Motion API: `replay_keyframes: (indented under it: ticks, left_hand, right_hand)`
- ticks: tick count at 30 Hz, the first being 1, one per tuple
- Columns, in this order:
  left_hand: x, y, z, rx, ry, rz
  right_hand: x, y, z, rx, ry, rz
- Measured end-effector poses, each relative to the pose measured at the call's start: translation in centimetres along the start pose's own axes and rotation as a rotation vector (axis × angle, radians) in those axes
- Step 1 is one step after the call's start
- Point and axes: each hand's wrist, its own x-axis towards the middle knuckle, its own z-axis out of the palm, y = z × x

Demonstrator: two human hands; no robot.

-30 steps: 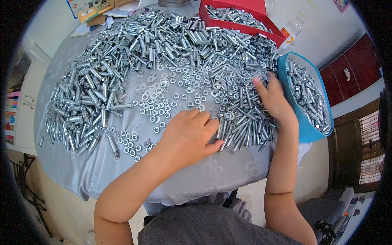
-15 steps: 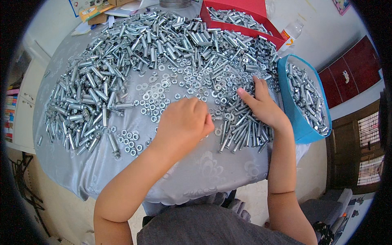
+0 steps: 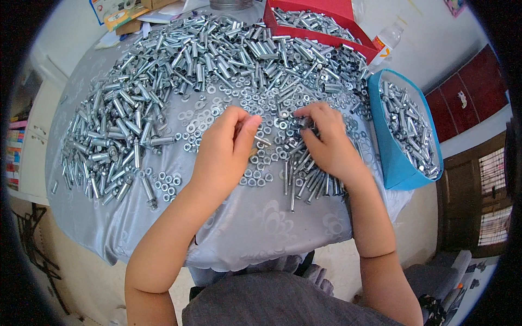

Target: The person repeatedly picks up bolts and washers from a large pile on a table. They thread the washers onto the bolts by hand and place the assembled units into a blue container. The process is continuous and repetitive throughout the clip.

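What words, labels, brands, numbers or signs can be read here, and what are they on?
No text is clear enough to quote.
Clear plastic bottle: print on its label too small to read.
Flat yellow printed item, upper left: too blurred.
Colourful shelved items, far left: too blurred.
Nuts and bolts: no lettering visible.

in the upper left of the frame, a yellow and orange packet (image 3: 120, 19), a brown cardboard box (image 3: 156, 2) and white papers (image 3: 169, 11) are grouped. a round metal container (image 3: 231, 5) is cut off by the top edge. in the upper right, a clear bottle (image 3: 387, 41) with an orange label is seen before a white wall (image 3: 435, 43). dark red panels (image 3: 470, 87) are shown at right, above a brown door (image 3: 459, 209) fitted with latticed panes. at far left, colourful books (image 3: 14, 149) are shelved beside a white cabinet (image 3: 38, 127); below, a dark metal frame (image 3: 37, 247) is partly shadowed.
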Motion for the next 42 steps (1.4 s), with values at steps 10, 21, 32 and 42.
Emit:
replay_keyframes:
  ticks: [10,21,32,42]
  left_hand:
    - [0.7,-0.6,-0.1,-0.485,0.010,-0.302]
    - [0.7,-0.4,-0.2,-0.525,0.004,-0.312]
    - [-0.1,0.4,-0.4,-0.681,-0.247,-0.347]
    - [0.3,1.1,-0.8,-0.660,-0.267,-0.402]
  right_hand:
    - [0.1,-0.8,0.7,0.031,0.100,-0.143]
    - [-0.4,-2.5,0.3,0.065,0.041,-0.200]
    - [-0.3,-3.2,0.2,0.111,0.019,-0.403]
    - [-1.0,-3.9,1.4,0.820,0.121,-0.099]
